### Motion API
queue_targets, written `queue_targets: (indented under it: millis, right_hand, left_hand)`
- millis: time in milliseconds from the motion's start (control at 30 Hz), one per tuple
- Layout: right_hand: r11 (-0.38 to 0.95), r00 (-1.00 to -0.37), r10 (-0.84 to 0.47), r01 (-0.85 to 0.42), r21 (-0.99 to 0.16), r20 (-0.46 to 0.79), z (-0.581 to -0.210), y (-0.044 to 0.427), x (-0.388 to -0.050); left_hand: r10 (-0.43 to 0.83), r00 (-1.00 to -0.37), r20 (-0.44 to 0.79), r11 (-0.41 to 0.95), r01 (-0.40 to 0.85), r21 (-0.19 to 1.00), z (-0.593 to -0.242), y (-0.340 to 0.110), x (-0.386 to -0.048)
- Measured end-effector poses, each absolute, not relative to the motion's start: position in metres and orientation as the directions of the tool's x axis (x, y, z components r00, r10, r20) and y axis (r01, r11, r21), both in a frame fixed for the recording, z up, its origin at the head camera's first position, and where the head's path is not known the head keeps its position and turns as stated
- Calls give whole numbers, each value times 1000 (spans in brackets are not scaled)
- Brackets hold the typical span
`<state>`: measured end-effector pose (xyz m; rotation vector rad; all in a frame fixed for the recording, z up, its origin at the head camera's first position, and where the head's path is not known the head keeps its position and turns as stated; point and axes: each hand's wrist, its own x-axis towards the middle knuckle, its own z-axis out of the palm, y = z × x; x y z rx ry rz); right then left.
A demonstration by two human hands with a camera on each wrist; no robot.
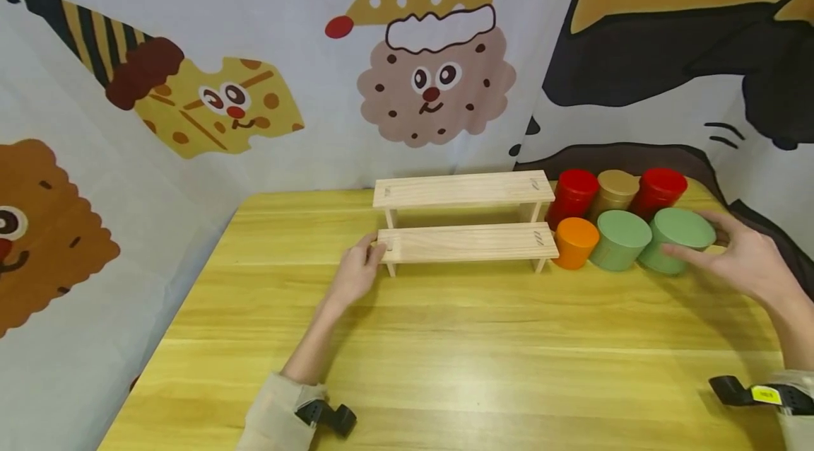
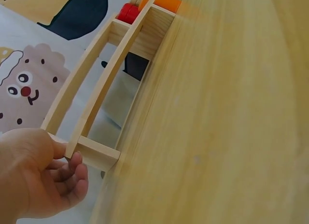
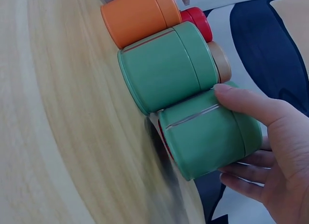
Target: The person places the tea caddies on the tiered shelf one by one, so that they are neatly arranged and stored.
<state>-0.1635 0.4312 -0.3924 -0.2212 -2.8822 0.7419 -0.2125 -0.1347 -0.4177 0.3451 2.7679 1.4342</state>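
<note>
Shelf [image 1: 467, 244] first: in the head view it's at the back of the table [image 1: 445, 366], two wooden tiers. The left hand [image 1: 357, 274] has its front tier pinched at the left end. Cans crowd just right of the shelf, and the right hand [image 1: 740, 253] is spread wide round the outer green can [image 1: 683, 232], the front-row one farthest from the shelf. Risk imo: they're packed so tight that a sideways bump could shove the inner green can [image 1: 620, 242] and orange can [image 1: 575, 246] into the shelf. Count: one shelf, two green cans, one orange, two red cans [image 1: 661, 189], one gold can [image 1: 617, 189], so six cans.

Left wrist view: thumb and fingertips nip the end of that tier, so a careless tug would probably skew the shelf.

Right wrist view: thumb and fingers hold the outer green can near its top. It leans compared with its neighbour, but honestly can't tell if it's off the table. Smooth and fat, so a loose grip might drop it. Five cans show here.
</note>
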Motion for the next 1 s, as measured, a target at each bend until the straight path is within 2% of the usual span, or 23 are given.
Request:
queue_targets:
  millis: [233, 1000]
  right_hand:
    - [855, -957, 236, 122, -504, 168, -387, 426, -160]
    - [839, -893, 249, 6, -544, 374, -357, 409, -150]
  left_hand:
    - [202, -973, 110, 559, 207, 803, -419, -135, -213]
    - [213, -971, 108, 557, 211, 803, -423, -136, -212]
